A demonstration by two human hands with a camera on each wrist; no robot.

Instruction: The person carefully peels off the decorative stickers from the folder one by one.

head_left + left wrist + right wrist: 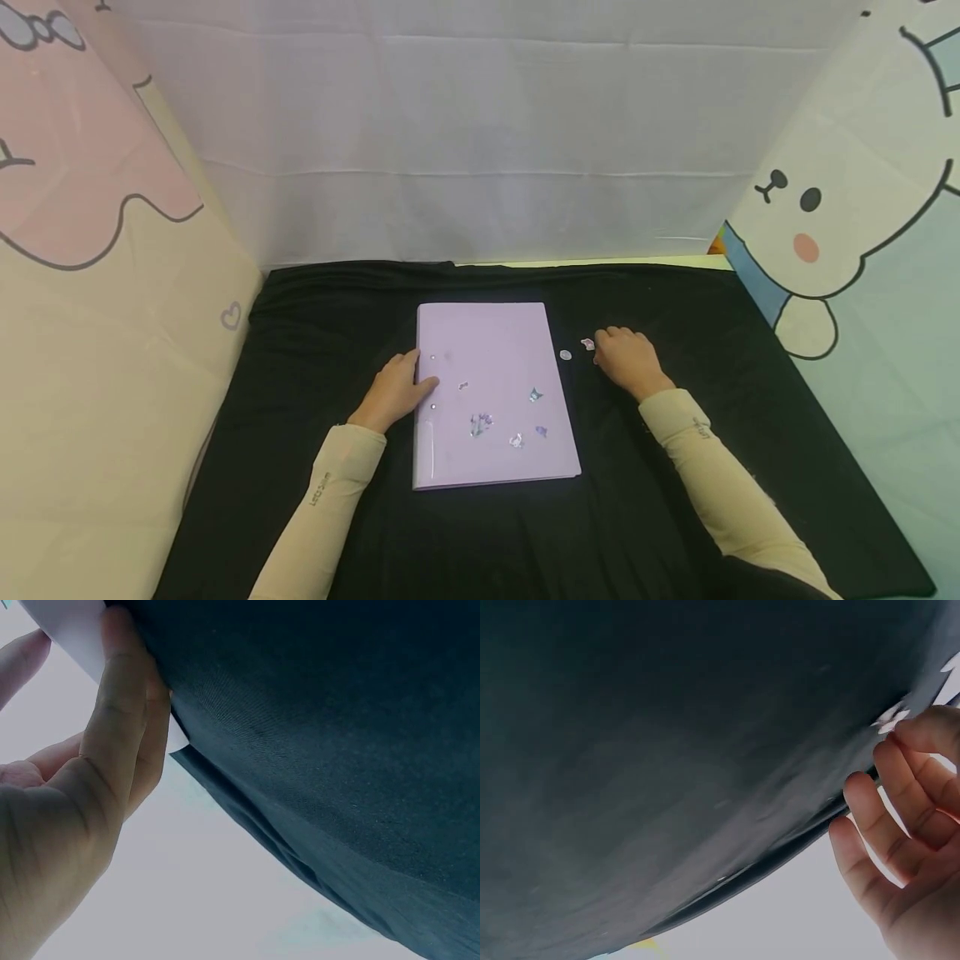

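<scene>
A lilac folder (487, 342) lies on the black cloth, with several small stickers, such as a teal one (535, 395), on its cover. My left hand (392, 390) rests at its left edge, thumb on the cover and fairly straight fingers along the side; the left wrist view shows those fingers (120, 712) against the folder's edge (75, 637). Right of the folder, my right hand (628, 360) pinches a small pinkish sticker (588, 344) between thumb and forefinger. The right wrist view shows this sticker (891, 720) at the fingertips, the other fingers loosely bent.
A small round whitish sticker (566, 355) lies on the cloth between the folder and my right hand. Black cloth (480, 542) covers the table. A white curtain (480, 125) hangs behind, and printed cartoon curtains stand at the left (112, 375) and right (892, 333).
</scene>
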